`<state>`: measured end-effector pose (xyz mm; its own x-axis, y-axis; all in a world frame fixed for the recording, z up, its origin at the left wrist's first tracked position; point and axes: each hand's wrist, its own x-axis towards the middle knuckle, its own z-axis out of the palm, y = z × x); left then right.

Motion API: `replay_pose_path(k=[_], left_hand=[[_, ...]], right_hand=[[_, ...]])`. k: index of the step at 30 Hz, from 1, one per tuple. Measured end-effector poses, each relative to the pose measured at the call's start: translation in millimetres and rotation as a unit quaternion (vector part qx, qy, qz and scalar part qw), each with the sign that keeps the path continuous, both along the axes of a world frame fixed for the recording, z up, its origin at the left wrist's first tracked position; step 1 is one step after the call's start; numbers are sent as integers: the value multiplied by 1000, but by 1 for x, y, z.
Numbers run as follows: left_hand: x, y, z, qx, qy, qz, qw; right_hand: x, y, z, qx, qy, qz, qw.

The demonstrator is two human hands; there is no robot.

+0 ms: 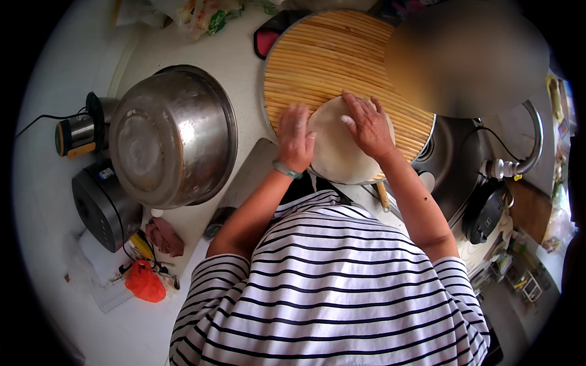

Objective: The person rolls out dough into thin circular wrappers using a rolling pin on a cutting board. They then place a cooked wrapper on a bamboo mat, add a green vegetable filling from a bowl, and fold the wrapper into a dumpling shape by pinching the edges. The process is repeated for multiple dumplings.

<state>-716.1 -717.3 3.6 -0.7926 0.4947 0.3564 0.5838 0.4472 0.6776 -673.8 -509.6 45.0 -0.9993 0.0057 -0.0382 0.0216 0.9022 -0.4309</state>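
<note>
A round, flat, pale sheet of dough (336, 146) lies at the near edge of a round slatted wooden board (320, 59). My left hand (295, 137), slightly blurred and with a green bangle at the wrist, is at the dough's left edge, its fingers pointing away from me. My right hand (368, 123) rests on the upper right part of the dough with its fingers spread. Neither hand is closed around anything. Whether the left palm touches the dough or the board, I cannot tell.
A large metal basin (155, 142) stands upturned at the left, near a dark appliance (103, 206) and a red plastic bag (145, 281). At the right are a sink (453, 151) and its curved faucet (536, 132). A blurred patch hides the upper right.
</note>
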Motion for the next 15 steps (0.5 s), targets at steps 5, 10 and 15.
replay_pose_path(k=[5,10,15], left_hand=[[29,-41,10,29,-178,187,966],[48,-49,-8,110,-502,338,788],[49,-51,-17,241,-660,269,659]], right_hand=[[-2,-17,4,3,3,24,1000],[-2,-19,-4,24,-6,37,999],[-7,-27,8,38,-4,45,998]])
